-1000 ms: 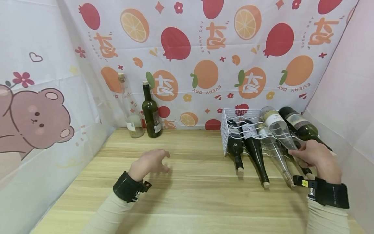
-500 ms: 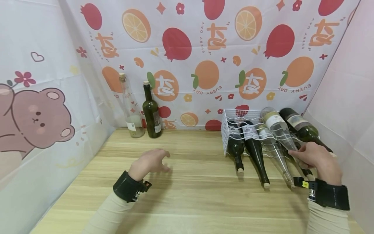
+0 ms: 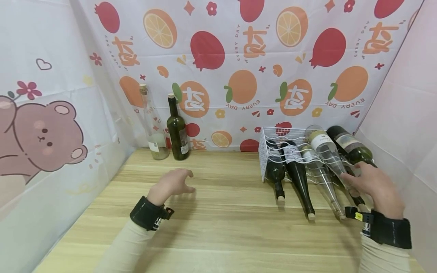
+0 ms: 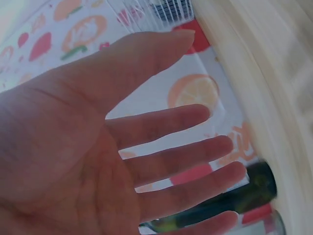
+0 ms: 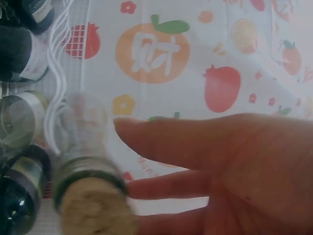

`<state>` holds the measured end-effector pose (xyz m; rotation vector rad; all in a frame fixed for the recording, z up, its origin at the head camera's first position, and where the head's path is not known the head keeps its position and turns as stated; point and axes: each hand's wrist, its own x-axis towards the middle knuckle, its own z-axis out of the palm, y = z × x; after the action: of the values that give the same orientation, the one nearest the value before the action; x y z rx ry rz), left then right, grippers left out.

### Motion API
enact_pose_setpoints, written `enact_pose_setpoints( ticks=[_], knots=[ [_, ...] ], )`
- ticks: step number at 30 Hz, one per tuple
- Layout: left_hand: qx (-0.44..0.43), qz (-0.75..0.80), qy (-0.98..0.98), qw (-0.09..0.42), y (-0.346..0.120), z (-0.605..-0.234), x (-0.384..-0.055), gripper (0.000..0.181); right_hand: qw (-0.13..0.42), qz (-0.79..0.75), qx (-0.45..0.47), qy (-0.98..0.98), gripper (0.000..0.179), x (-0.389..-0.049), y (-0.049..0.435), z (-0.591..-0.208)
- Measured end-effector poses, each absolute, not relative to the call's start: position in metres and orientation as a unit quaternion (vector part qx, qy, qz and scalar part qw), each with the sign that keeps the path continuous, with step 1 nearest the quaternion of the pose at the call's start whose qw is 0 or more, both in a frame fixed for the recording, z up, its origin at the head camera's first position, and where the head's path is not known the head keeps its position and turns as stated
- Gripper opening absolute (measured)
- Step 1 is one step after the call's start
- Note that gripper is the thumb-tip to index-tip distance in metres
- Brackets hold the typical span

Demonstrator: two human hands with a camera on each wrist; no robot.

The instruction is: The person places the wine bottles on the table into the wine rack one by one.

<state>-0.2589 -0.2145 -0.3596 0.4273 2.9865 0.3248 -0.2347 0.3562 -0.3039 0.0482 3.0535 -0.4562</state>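
Observation:
A clear glass bottle (image 3: 327,149) with a pale label lies on the upper tier of a white wire rack (image 3: 263,155), its neck sloping toward me. Beside that neck is my right hand (image 3: 379,189), thumb and fingers spread. In the right wrist view the bottle's cork (image 5: 98,208) sits close to the fingertips, and the thumb stands apart from it. Whether the fingers touch the neck is hard to tell. My left hand (image 3: 170,185) hovers over the wooden table with its fingers spread, holding nothing; its palm fills much of the left wrist view.
More bottles fill the rack, including a dark bottle (image 3: 297,178) and a green bottle (image 3: 351,146) on the upper right. A clear corked bottle (image 3: 155,132) and a green bottle (image 3: 177,132) stand upright at the back left. Printed cloth walls enclose the wooden table (image 3: 222,220).
My right hand's fingers have loosened from the clear bottle's neck and drawn slightly to the right. My left hand has shifted a little back and left. The bottles have stayed in place.

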Motion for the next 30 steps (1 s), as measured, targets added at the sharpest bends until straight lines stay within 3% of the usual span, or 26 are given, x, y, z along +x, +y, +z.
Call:
enact_pose_setpoints(
  ticks=[8, 14, 23, 30],
  knots=[
    [0.11, 0.176, 0.978, 0.029, -0.242, -0.371, -0.289, 0.063, -0.059, -0.158, -0.023, 0.985, 0.069, -0.221, 0.33, -0.292],
    [0.07, 0.234, 0.969, 0.021, -0.269, -0.381, -0.314, 0.074, -0.102, -0.181, -0.187, 0.96, 0.043, -0.219, 0.286, -0.295],
    [-0.01, 0.318, 0.947, -0.044, -0.287, -0.396, -0.364, 0.092, 0.065, -0.188, -0.34, 0.919, 0.045, -0.212, 0.226, -0.303],
    [-0.055, 0.366, 0.925, -0.081, -0.29, -0.409, -0.391, 0.088, 0.187, -0.167, -0.357, 0.9, 0.051, -0.201, 0.197, -0.313]
  ],
)
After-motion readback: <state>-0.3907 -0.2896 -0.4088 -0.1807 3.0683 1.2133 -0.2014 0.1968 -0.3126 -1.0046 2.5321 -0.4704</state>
